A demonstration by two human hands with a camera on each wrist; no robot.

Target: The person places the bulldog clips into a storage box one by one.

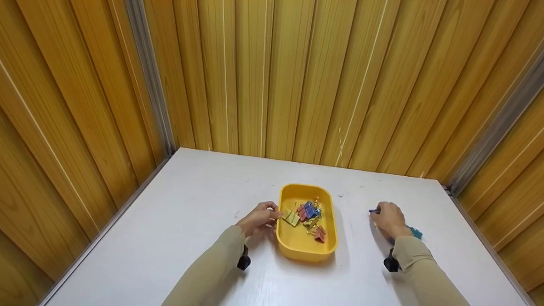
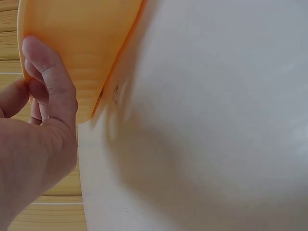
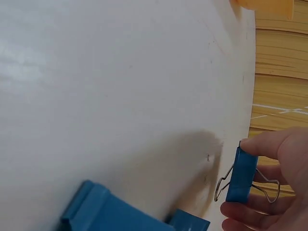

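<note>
A yellow plastic box (image 1: 307, 253) stands on the white table, with several binder clips in it, among them a yellow clip (image 1: 291, 217), a blue clip (image 1: 311, 210) and a red clip (image 1: 319, 234). My left hand (image 1: 259, 219) pinches the box's left rim between thumb and fingers, its fingers along the outer wall (image 2: 96, 43). To the right of the box, my right hand (image 1: 389, 217) holds a blue binder clip (image 3: 242, 175) by its ends between thumb and fingers, the wire handles sticking out on both sides. More blue clips (image 3: 118, 211) lie on the table close to the right wrist.
Wood-patterned panels (image 1: 289, 85) rise behind the table and on both sides, with metal posts (image 1: 151, 76) at the corners. The white tabletop (image 1: 204, 182) runs back to the rear panel. A dark wrist camera (image 1: 243, 260) sits under the left sleeve.
</note>
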